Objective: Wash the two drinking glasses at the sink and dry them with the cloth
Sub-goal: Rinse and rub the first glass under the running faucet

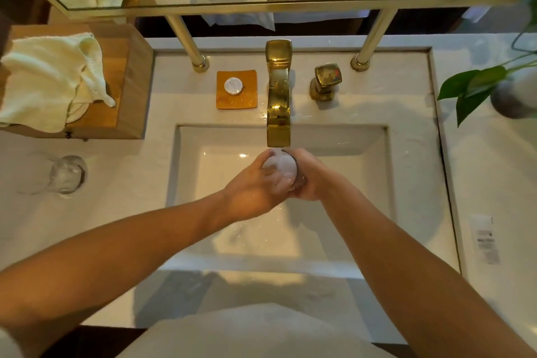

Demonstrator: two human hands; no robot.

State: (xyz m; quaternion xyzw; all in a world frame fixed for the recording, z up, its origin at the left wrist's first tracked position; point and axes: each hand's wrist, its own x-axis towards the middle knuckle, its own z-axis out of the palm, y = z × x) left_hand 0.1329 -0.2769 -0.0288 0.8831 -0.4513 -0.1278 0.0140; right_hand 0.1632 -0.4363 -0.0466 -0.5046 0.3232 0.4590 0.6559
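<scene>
Over the white sink basin point(363, 177), right under the gold tap spout point(278, 113), I hold a drinking glass point(283, 167) full of foaming water. My right hand point(308, 180) grips its side from the right. My left hand point(252, 192) has its fingers at the glass's mouth and left side. The second drinking glass point(62, 173) lies on its side on the counter at the left. A pale cloth point(49, 81) is draped over a wooden box point(132, 87) at the back left.
A gold tap handle point(324, 81) stands right of the spout. An amber soap dish point(236, 89) with a round wrapped soap sits left of it. A leafy plant in a vase point(514, 96) is on the right. Mirror frame legs point(186, 41) rise behind the sink.
</scene>
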